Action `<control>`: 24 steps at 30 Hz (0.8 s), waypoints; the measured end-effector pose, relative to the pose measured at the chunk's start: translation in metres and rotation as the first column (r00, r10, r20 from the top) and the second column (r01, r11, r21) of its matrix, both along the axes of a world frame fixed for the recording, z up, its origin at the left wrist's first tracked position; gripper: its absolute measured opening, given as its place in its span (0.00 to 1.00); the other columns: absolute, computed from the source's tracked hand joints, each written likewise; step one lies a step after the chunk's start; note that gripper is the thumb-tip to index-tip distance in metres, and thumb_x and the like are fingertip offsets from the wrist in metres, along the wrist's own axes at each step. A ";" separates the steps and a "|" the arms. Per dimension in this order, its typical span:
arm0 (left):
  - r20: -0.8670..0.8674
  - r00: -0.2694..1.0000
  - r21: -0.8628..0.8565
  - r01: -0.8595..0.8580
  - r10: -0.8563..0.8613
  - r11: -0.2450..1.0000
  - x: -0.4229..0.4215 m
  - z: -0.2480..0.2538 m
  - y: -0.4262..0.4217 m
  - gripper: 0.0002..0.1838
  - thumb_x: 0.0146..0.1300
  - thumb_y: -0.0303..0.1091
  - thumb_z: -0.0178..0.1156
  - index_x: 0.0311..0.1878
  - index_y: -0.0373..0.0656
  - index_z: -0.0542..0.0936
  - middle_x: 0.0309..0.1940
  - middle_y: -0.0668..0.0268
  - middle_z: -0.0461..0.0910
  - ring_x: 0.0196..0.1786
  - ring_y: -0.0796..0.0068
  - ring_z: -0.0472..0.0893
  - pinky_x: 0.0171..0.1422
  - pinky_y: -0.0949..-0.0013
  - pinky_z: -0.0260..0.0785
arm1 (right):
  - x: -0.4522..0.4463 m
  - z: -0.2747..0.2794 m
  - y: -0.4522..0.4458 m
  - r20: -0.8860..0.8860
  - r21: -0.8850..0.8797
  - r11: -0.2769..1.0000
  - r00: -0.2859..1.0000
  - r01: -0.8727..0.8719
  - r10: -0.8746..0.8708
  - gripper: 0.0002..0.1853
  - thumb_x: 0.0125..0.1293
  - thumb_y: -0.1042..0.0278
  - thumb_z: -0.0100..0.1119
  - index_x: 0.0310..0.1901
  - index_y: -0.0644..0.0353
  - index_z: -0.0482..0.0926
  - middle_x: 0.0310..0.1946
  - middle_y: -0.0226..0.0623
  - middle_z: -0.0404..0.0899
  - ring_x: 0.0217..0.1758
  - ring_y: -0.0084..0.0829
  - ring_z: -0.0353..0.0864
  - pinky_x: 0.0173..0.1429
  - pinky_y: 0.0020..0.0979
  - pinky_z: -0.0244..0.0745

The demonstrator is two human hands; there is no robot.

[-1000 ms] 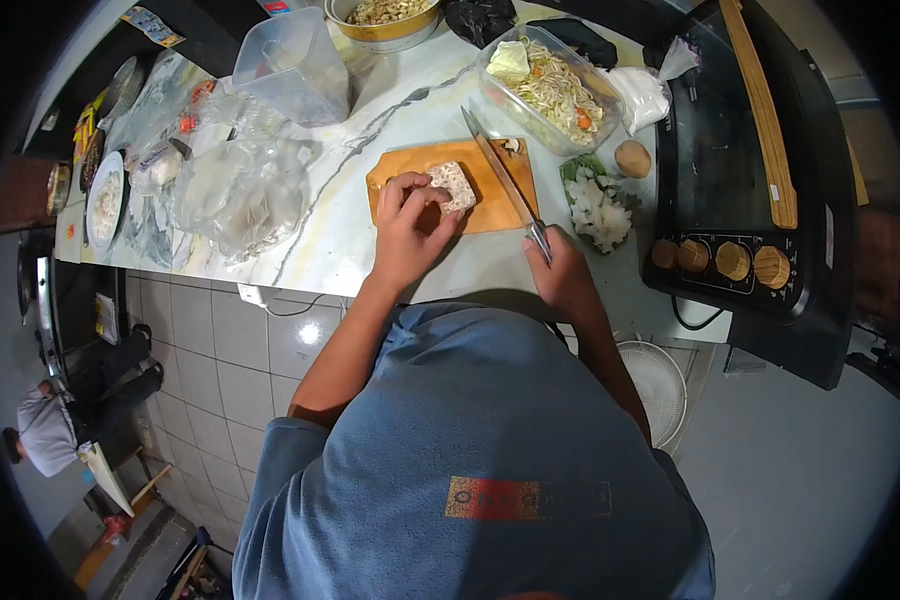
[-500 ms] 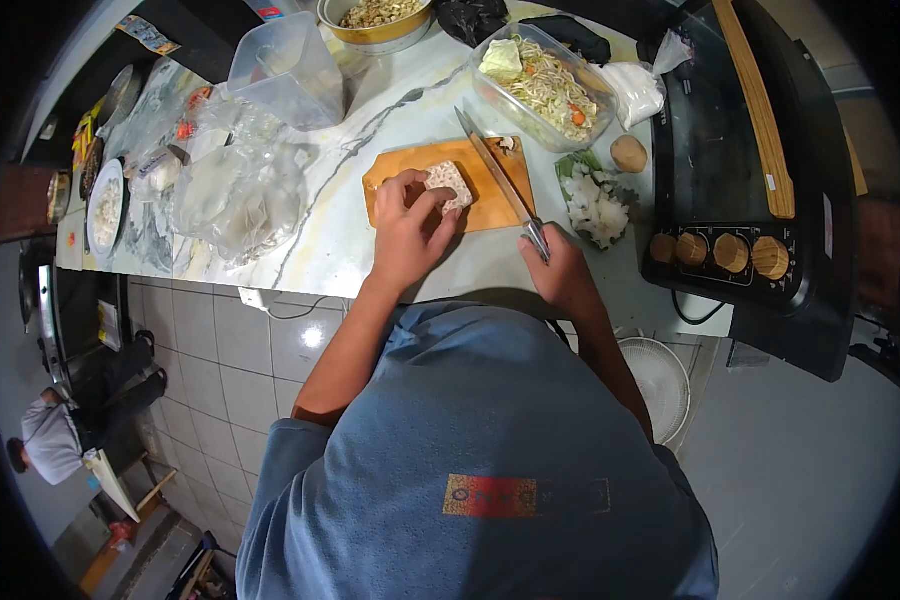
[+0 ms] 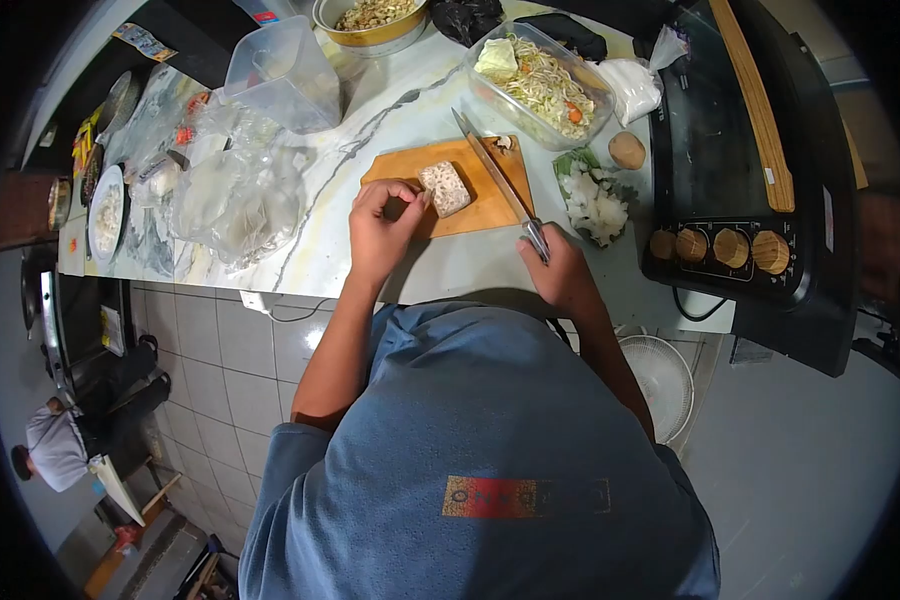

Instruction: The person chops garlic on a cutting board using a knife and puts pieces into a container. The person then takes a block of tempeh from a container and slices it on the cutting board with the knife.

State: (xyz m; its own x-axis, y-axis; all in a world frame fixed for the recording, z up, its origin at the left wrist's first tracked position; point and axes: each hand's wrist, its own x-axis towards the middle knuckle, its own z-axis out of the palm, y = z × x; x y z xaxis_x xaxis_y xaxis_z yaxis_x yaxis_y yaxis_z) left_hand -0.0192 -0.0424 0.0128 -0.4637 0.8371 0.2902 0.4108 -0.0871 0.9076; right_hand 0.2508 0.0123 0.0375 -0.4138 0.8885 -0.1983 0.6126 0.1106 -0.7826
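A pale, speckled block of tempeh (image 3: 445, 188) lies on the orange-brown cutting board (image 3: 490, 212). My left hand (image 3: 382, 228) is just left of the block, over the board's left part. Its fingers are curled with thumb and fingertips together; whatever they pinch, if anything, is too small to make out. My right hand (image 3: 558, 270) grips a knife (image 3: 498, 178) by its handle at the board's right corner. The blade slants up and left across the board's right side, apart from the tempeh.
Chopped white pieces on a leaf (image 3: 595, 200), a round brown item (image 3: 626, 151) and a tub of shredded vegetables (image 3: 540, 85) sit right and behind. A black stove (image 3: 740, 200) stands at right. Plastic bags (image 3: 240, 200) and a clear container (image 3: 285, 80) are at left. Another person (image 3: 60, 445) is far left.
My left hand has let go of the tempeh and drawn back to the left, fingers curling together. The right hand and knife stay nearly still.
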 end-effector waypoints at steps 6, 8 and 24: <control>0.026 0.991 -0.161 -0.128 0.134 0.979 -0.010 0.009 -0.012 0.06 0.59 0.29 0.76 0.35 0.38 0.89 0.35 0.63 0.88 0.36 0.71 0.83 0.45 0.68 0.74 | 0.000 0.005 0.000 -0.018 -0.037 0.999 1.000 0.008 -0.008 0.16 0.71 0.58 0.63 0.41 0.66 0.76 0.28 0.54 0.81 0.35 0.58 0.82 0.39 0.46 0.75; 0.017 0.989 -0.151 -0.141 0.145 0.978 -0.016 0.007 -0.014 0.06 0.59 0.29 0.76 0.35 0.39 0.89 0.35 0.62 0.88 0.38 0.71 0.84 0.47 0.68 0.75 | 0.000 0.003 -0.001 -0.027 -0.015 1.000 1.000 0.009 -0.010 0.16 0.70 0.58 0.63 0.40 0.66 0.76 0.28 0.53 0.80 0.33 0.57 0.82 0.38 0.46 0.75; -0.273 0.958 -0.138 -0.132 0.090 0.982 -0.034 0.011 -0.014 0.07 0.65 0.31 0.69 0.42 0.39 0.90 0.38 0.56 0.88 0.39 0.57 0.86 0.49 0.61 0.77 | 0.000 0.000 0.000 0.013 0.024 0.999 0.999 -0.032 0.031 0.14 0.71 0.61 0.63 0.41 0.66 0.76 0.30 0.51 0.80 0.33 0.47 0.83 0.40 0.40 0.75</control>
